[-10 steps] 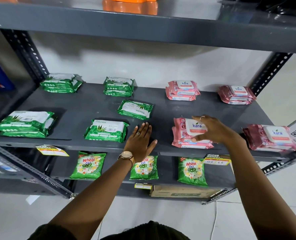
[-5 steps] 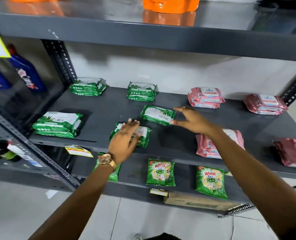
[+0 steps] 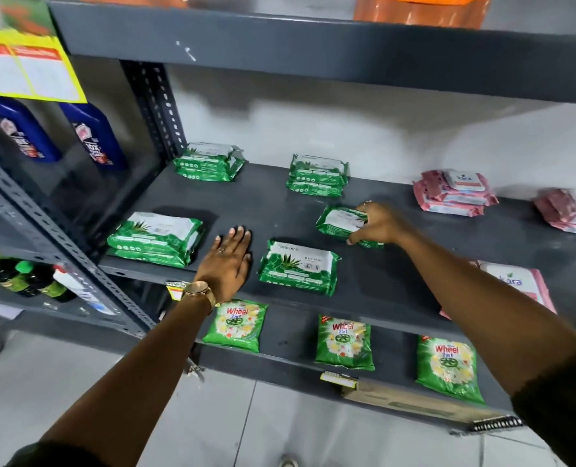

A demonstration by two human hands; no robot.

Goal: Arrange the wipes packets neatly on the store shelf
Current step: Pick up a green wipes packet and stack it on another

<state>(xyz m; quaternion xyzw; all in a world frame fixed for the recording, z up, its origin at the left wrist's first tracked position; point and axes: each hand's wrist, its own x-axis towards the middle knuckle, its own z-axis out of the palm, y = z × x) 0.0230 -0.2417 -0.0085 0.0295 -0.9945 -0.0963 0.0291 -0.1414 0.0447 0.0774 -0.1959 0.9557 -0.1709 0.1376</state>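
A dark grey metal shelf point(image 3: 279, 203) carries green and pink wipes packets. The right hand point(image 3: 377, 224) is closed around the right end of a single green packet point(image 3: 338, 222) lying in the middle of the shelf, thumb at its near edge and fingers over its far edge; the print on its white label is too blurred to read. The left hand point(image 3: 231, 261) lies flat and open on the bare shelf, fingers spread, holding nothing, with a ring on one finger and a gold watch point(image 3: 199, 291) at the wrist.

Just to the right of the left hand sits a front green packet point(image 3: 298, 267) with an aloe leaf picture, a barcode and a brand that seems to read "ORIGAMI". To its left is a front stack of green packets point(image 3: 155, 239). At the back stand a left rear green stack point(image 3: 209, 161) and a second rear green stack point(image 3: 316, 175).

Further right, a pink stack point(image 3: 453, 193) shows "kara" on its white lid, another pink stack point(image 3: 569, 210) sits at the frame edge, and a front pink packet point(image 3: 519, 284), also marked "kara", is partly hidden by the right forearm.

On the shelf below lie three green pouches point(image 3: 343, 342) printed "Wheel 2in1". To the left stand blue bottles point(image 3: 94, 136) under a yellow sign point(image 3: 27, 69).
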